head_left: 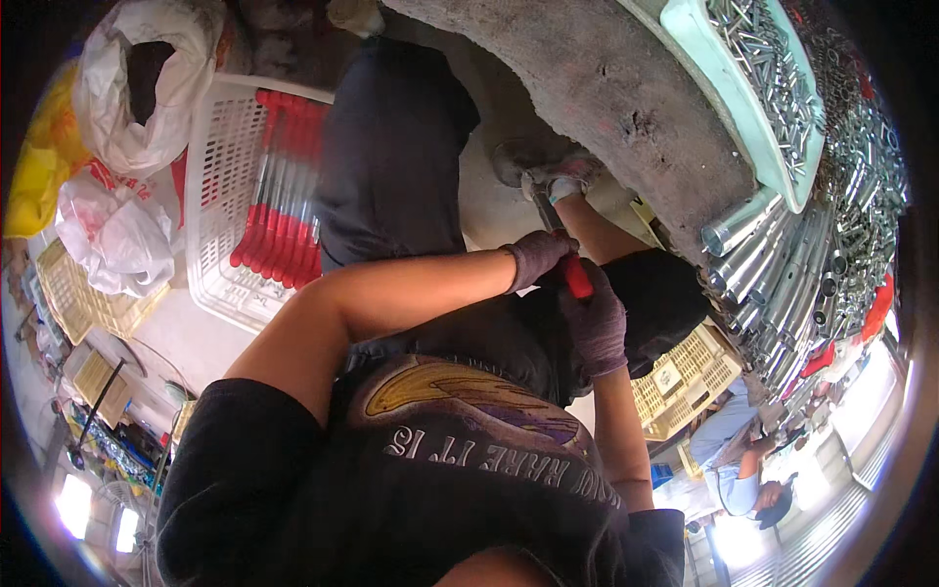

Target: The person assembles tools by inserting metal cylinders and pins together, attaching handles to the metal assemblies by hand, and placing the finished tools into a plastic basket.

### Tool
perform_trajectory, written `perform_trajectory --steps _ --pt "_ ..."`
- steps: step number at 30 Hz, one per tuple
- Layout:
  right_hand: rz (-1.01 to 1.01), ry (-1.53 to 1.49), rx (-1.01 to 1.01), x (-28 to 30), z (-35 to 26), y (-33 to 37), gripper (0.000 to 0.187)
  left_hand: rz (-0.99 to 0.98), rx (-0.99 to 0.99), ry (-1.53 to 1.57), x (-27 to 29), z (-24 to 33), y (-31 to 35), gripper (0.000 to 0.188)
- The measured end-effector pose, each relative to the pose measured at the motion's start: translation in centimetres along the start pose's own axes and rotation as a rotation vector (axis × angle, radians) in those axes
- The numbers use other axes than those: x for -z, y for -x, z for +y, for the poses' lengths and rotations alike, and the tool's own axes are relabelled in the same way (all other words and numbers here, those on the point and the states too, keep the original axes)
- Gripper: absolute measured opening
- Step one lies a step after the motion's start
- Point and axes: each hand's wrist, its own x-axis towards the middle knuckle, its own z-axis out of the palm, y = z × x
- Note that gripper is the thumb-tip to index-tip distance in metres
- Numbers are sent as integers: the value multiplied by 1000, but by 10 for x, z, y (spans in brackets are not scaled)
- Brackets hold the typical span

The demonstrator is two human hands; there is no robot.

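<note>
Grips a red-handled metal tool (578, 279) between the dark-trousered legs (391, 157), with a gloved right hand (596, 328) clamped around the red handle and a gloved left hand (537, 258) closed just beside it, nearer the shaft. Points the shaft away from the body; cannot tell whether its tip touches anything. Has a white basket (220, 196) of red-and-silver pieces (278, 256) on the left, and a pale tray (709, 64) of small metal parts (768, 83) near steel tubes (782, 269) on the right.

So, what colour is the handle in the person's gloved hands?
Red: the handle shows best in the head view, the only one here.
</note>
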Motion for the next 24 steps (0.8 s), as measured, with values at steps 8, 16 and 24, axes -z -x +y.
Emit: perform_trajectory --steps 8,16,24 --pt "-47 71 -60 -4 -2 -10 49 24 28 42 2 4 -6 34" --pt "-20 75 -43 -8 -1 -9 51 -88 -152 -124 10 -5 -15 34" --pt "-210 60 -96 35 -19 -73 52 236 -554 -193 23 25 -5 38"
